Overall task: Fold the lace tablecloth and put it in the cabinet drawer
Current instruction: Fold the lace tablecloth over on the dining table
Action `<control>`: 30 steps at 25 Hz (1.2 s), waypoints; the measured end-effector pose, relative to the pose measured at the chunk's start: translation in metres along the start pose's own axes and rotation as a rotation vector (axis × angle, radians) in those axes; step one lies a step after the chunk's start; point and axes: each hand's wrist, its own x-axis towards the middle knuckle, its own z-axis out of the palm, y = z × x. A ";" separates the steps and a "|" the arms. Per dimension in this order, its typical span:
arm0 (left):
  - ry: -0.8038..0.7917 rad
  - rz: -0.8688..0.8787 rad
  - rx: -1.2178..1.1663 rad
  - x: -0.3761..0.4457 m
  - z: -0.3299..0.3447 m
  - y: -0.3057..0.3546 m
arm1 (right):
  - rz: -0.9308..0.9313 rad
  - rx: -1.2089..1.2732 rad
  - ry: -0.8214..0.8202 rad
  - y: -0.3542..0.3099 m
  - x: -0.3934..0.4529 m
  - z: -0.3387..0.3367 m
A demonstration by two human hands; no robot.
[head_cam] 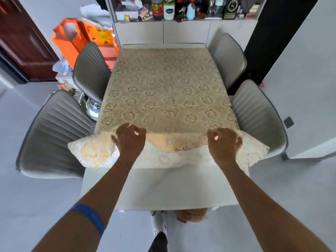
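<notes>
Counter (163, 190): pale, marble-look top, fills the centre of the frame; its near part bare, the rest covered.
Lace tablecloth (163, 88): beige, flower-patterned, spread flat over the centre and upper middle of the frame; near edge lifted off the counter and turned up, showing a paler underside, with the corners drooping at lower left and lower right of the cloth.
Chairs, four, grey with ribbed backs: two at the left side of the frame (54, 135) (91, 71), two at the right (258, 117) (229, 57), all pushed close to the counter.
Cabinet (181, 31): white, against the counter's far end at top centre; open shelf above crowded with bottles and boxes.
Orange bags (80, 37): upper left of the frame, beside a dark red door (23, 39).
Left hand (130, 139): lower centre-left, grip curled round the cloth's raised near edge; blue band (91, 217) on the forearm.
Right hand (224, 142): lower centre-right, grip likewise clamped on the same edge, well apart from the left
</notes>
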 end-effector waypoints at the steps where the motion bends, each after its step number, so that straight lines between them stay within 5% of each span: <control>1: 0.005 0.079 0.026 0.026 0.009 0.008 | -0.081 -0.062 0.003 -0.007 0.029 0.006; 4: -0.098 0.243 0.097 0.050 0.046 -0.002 | -0.142 -0.207 -0.064 -0.008 0.066 0.034; 11: -0.671 0.378 0.534 -0.014 0.121 -0.096 | -0.134 -0.447 -0.523 0.035 -0.007 0.120; 18: -0.596 0.533 0.590 0.008 0.135 -0.107 | -0.285 -0.665 -0.427 0.056 -0.011 0.139; 22: -0.711 0.408 0.535 -0.008 0.124 -0.115 | -0.415 -0.680 -0.393 0.061 -0.027 0.134; 30: -0.838 0.288 0.523 -0.128 0.067 -0.150 | -0.417 -0.603 -0.645 0.098 -0.129 0.084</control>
